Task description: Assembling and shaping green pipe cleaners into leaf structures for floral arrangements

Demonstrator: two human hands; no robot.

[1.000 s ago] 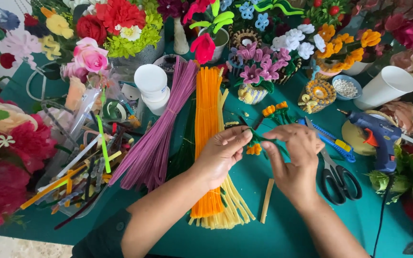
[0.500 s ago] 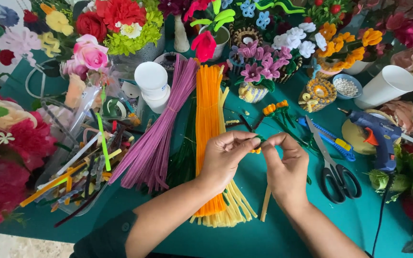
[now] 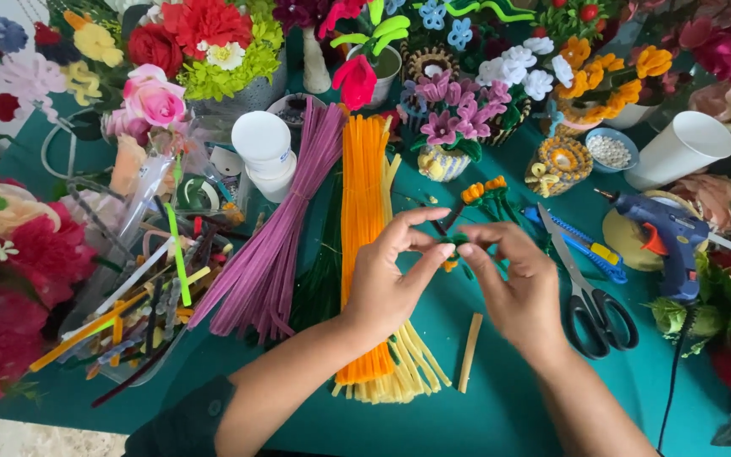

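A bench (image 3: 518,406) covered in teal cloth fills the view, crowded on three sides with craft flowers. Along the far edge stand pots of red, pink, purple and orange pipe-cleaner blooms; more red flowers spill in from the left and right edges. The only open cloth lies near the front edge, around and below the hands.

Lying lengthwise across the middle are bundles of pipe cleaners: a purple bundle (image 3: 272,245), an orange bundle (image 3: 361,220) and, under it, a pale yellow bundle (image 3: 399,372). A short wooden stick (image 3: 469,352) lies just beside the yellow ends. To the right lie black-handled scissors (image 3: 590,305), a blue utility knife (image 3: 581,248) and a blue glue gun (image 3: 666,233), with a white paper cup (image 3: 678,151) on its side beyond.

Both forearms reach in from the bottom edge. The left hand (image 3: 387,279) and right hand (image 3: 513,283) meet above the centre of the bench, fingertips pinched together on a small green and orange pipe-cleaner piece (image 3: 453,252), mostly hidden between them. The remaining fingers curl loosely
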